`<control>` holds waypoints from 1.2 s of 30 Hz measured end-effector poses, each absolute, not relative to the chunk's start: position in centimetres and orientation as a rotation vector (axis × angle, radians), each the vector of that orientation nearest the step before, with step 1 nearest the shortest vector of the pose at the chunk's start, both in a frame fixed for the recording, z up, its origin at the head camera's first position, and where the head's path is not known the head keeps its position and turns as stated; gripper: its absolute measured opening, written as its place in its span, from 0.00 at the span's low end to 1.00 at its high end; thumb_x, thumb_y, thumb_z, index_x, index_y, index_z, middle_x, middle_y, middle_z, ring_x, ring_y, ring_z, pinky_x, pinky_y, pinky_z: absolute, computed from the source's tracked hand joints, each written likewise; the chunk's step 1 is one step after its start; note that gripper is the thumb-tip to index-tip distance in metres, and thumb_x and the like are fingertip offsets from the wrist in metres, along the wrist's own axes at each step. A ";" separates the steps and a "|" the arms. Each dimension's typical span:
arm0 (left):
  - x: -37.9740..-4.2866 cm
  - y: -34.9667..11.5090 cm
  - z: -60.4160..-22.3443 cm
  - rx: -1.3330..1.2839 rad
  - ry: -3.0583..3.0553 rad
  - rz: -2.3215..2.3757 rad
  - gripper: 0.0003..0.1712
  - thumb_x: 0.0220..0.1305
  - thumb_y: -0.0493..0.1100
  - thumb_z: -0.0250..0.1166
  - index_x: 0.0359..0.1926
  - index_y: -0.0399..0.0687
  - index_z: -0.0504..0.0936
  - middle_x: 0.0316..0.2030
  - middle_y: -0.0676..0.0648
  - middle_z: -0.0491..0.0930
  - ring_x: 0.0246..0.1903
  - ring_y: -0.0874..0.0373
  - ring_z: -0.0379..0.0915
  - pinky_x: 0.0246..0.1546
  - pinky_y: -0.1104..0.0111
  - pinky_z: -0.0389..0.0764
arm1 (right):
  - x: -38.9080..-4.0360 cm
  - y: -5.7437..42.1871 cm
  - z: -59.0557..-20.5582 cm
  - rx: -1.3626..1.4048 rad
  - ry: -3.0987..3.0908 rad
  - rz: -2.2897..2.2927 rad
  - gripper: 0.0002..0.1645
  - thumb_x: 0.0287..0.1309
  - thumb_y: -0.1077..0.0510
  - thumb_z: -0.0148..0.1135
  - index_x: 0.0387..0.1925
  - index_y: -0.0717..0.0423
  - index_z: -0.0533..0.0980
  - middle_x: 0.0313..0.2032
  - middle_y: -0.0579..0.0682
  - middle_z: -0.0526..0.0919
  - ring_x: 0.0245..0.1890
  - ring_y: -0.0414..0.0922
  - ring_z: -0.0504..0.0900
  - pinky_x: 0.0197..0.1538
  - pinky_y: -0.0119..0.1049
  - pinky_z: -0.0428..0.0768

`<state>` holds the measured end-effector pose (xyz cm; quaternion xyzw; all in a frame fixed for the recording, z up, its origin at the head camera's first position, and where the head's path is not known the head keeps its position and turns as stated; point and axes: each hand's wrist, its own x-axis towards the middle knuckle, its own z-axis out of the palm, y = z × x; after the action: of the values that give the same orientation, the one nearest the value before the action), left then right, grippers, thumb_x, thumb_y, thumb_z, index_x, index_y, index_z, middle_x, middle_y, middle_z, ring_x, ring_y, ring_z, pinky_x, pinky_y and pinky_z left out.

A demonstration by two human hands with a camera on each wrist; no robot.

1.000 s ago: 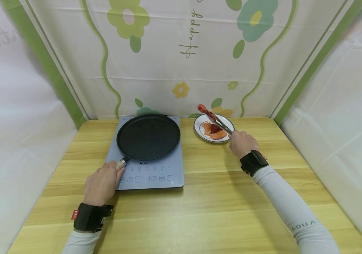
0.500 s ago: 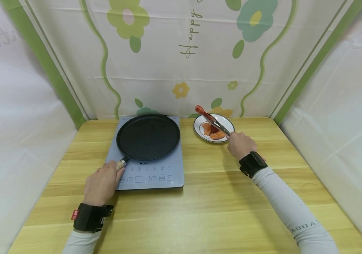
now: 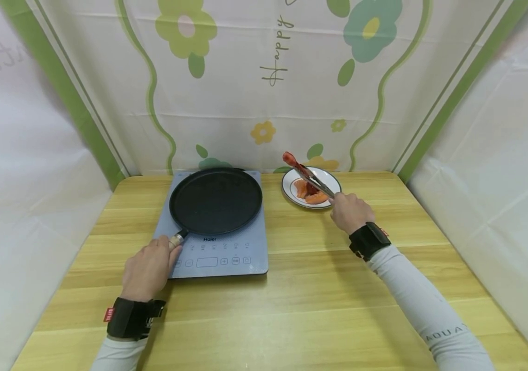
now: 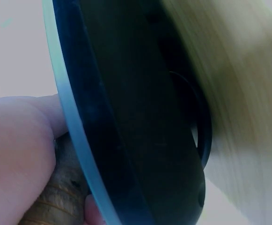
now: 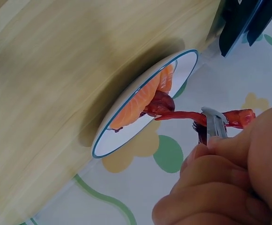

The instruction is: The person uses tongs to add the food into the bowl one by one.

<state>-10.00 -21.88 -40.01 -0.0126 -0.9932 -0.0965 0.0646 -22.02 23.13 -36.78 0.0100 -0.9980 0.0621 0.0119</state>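
Observation:
My left hand [image 3: 148,268] grips the wooden handle [image 3: 175,241] of a flat black frying pan [image 3: 216,201], which sits on a grey induction cooktop [image 3: 233,252]. In my right hand [image 3: 352,212] are metal tongs [image 3: 320,186], pinching a long, glossy red piece of food [image 5: 241,118] with darker parts. That piece is held above a white plate [image 3: 289,186] with a dark rim. Orange salmon-like slices [image 5: 138,105] and a dark red lump [image 5: 161,101] lie on the plate. The fingers under the pan handle are partly hidden in the left wrist view.
A wooden table [image 3: 264,319] carries everything. Behind it hangs a white curtain [image 3: 236,93] with printed flowers, and white sheets close off both sides. The plate stands right of the cooktop, near the table's back edge.
My right hand has shifted slightly left, carrying the tongs and the red piece along over the plate. The left hand and the pan stay in place.

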 end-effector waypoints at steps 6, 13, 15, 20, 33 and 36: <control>-10.0 -22.0 -40.0 -0.033 -3.004 -0.293 0.22 0.72 0.56 0.52 0.35 0.41 0.69 0.21 0.46 0.66 0.18 0.54 0.62 0.15 0.65 0.59 | -21.8 22.6 -36.6 0.059 -3.117 0.195 0.21 0.72 0.48 0.45 0.36 0.60 0.75 0.24 0.57 0.75 0.18 0.50 0.71 0.18 0.42 0.67; -9.9 -22.0 -40.0 -0.031 -3.000 -0.288 0.22 0.72 0.56 0.52 0.34 0.41 0.69 0.21 0.46 0.66 0.18 0.54 0.62 0.14 0.65 0.59 | -21.7 22.1 -36.6 0.073 -3.120 0.182 0.20 0.72 0.48 0.45 0.35 0.59 0.74 0.24 0.56 0.75 0.18 0.49 0.71 0.18 0.41 0.66; -9.9 -22.0 -40.0 -0.029 -2.999 -0.287 0.22 0.72 0.56 0.52 0.34 0.41 0.69 0.21 0.46 0.66 0.18 0.54 0.62 0.14 0.65 0.58 | -21.7 22.0 -36.5 0.076 -3.117 0.179 0.20 0.72 0.48 0.45 0.35 0.59 0.74 0.24 0.56 0.75 0.18 0.49 0.71 0.18 0.41 0.66; -9.9 -22.0 -40.0 -0.024 -3.003 -0.284 0.22 0.72 0.56 0.52 0.34 0.40 0.69 0.21 0.46 0.66 0.18 0.54 0.62 0.14 0.66 0.58 | -21.5 21.8 -36.4 0.070 -3.121 0.187 0.20 0.72 0.48 0.45 0.37 0.59 0.75 0.24 0.56 0.76 0.18 0.49 0.72 0.17 0.41 0.66; -9.9 -22.0 -40.1 -0.023 -3.014 -0.292 0.22 0.72 0.57 0.52 0.35 0.40 0.69 0.22 0.46 0.66 0.19 0.54 0.62 0.15 0.65 0.58 | -21.1 21.4 -36.4 0.104 -3.119 0.221 0.22 0.73 0.47 0.42 0.34 0.59 0.74 0.23 0.56 0.75 0.19 0.49 0.72 0.19 0.41 0.67; -10.0 -22.0 -40.1 -0.025 -3.012 -0.289 0.22 0.72 0.57 0.52 0.35 0.40 0.69 0.22 0.46 0.66 0.19 0.54 0.63 0.15 0.65 0.59 | -21.1 21.3 -36.4 0.112 -3.124 0.236 0.23 0.73 0.47 0.42 0.33 0.59 0.74 0.22 0.55 0.74 0.18 0.48 0.72 0.19 0.41 0.67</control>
<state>-9.96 -21.97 -40.08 -0.0081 -0.9937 -0.0954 0.0576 -21.08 21.33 -36.36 0.0356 -0.9965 0.0752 0.0033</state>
